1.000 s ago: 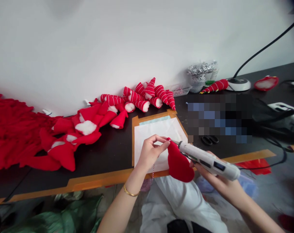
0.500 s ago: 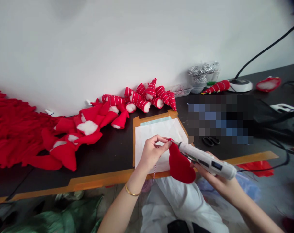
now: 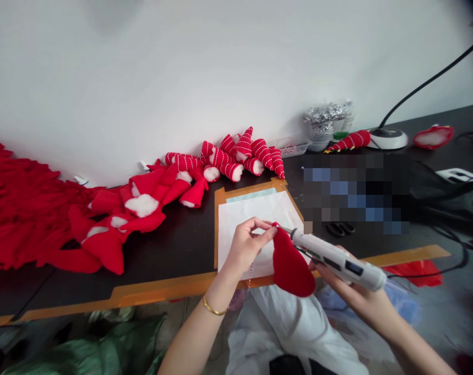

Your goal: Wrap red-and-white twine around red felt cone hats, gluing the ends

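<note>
My left hand point(image 3: 249, 242) is closed, thumb and forefinger pinching the narrow top of a red felt cone point(image 3: 293, 268), whose wide rounded end hangs past the table edge. A red-and-white twisted cord point(image 3: 250, 273) dangles below that hand. In my right hand point(image 3: 344, 284), fingers wrapped round it, is a white glue gun point(image 3: 340, 256) with a small dark display. Its metal nozzle points left at the tip of the cone, close beside my left fingertips; whether it touches the felt I cannot tell. Beneath my hands lies a white sheet point(image 3: 236, 219) edged with brown tape.
Stuffed red cones point(image 3: 224, 161) wound with white cord lie along the wall. Plain stuffed cones point(image 3: 145, 200) and a red felt heap point(image 3: 37, 208) are to the left. Black scissors point(image 3: 340, 228), a lamp base point(image 3: 388, 138) and a tub of silver tinsel point(image 3: 320, 125) stand right.
The glue gun has drawn back slightly to the right, its nozzle a little farther from the cone's tip. My left hand keeps its pinch almost unmoved.
</note>
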Available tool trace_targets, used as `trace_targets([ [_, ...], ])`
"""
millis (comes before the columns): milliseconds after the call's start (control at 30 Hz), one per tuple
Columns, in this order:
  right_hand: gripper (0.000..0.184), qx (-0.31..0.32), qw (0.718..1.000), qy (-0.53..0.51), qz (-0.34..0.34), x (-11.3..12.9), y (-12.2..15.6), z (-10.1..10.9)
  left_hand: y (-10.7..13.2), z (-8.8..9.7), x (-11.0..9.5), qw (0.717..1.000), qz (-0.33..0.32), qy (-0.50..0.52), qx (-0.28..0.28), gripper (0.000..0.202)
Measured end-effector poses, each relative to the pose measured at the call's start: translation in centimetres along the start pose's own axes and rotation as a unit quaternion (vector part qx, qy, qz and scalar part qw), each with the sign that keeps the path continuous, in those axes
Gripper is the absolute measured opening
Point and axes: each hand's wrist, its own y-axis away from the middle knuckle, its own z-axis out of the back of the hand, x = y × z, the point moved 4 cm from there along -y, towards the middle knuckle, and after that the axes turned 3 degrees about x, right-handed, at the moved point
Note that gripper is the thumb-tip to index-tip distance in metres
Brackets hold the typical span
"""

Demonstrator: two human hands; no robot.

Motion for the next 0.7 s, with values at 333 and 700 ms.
trace_targets([
  [333, 0.013, -0.032, 0.999, 0.025, 0.003, -0.62, 0.08, 0.10, -0.02, -0.14, 0.10, 1.000, 0.003, 0.003, 0.007, 0.032],
  [700, 0.011, -0.019, 1.000, 0.007, 0.003, 0.18, -0.24, -0.14, -0.10, -0.13, 0.27, 1.000, 0.002, 0.013, 0.006, 0.032],
])
